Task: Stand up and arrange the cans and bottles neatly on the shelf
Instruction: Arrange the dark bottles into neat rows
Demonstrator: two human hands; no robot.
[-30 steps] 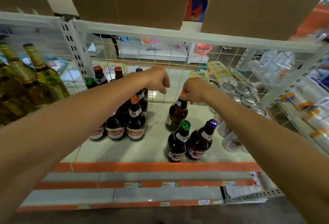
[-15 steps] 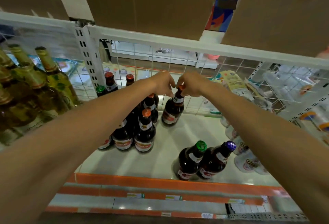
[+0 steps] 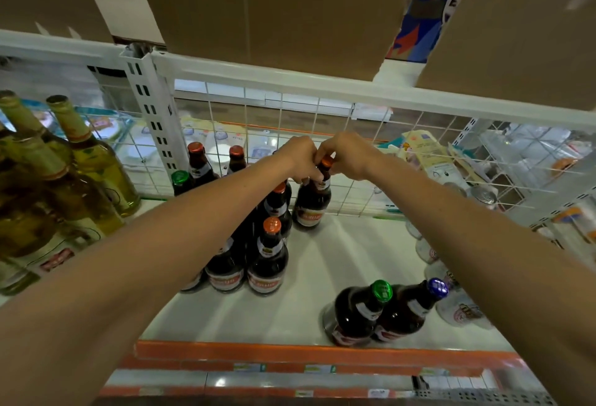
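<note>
A white shelf [image 3: 322,293] with an orange strip along its front edge carries everything, and cardboard boxes [image 3: 274,9] hang over it from the tier above. A white wire panel [image 3: 264,118] closes the back edge. Beyond the left edge, tall pale-gold bottles [image 3: 93,164] lean together in a blurred group. Near the left side of the shelf a cluster of dark bottles [image 3: 267,264] stands upright in rows running from mid-shelf to the back edge, most with red or orange caps and one with a green cap. Just right of that cluster, at the back edge against the wire panel, stands the rear bottle [image 3: 311,202], dark with an orange cap and nearly upright. At the front edge, toward the right, a green-capped bottle [image 3: 354,312] and a blue-capped bottle [image 3: 408,312] stand touching each other. White cans [image 3: 461,309] line the right edge, partly hidden by the right forearm. The left hand [image 3: 301,156] and the right hand [image 3: 350,156] meet over the rear bottle, each grip narrow, fingers curled round its neck just under the cap.
</note>
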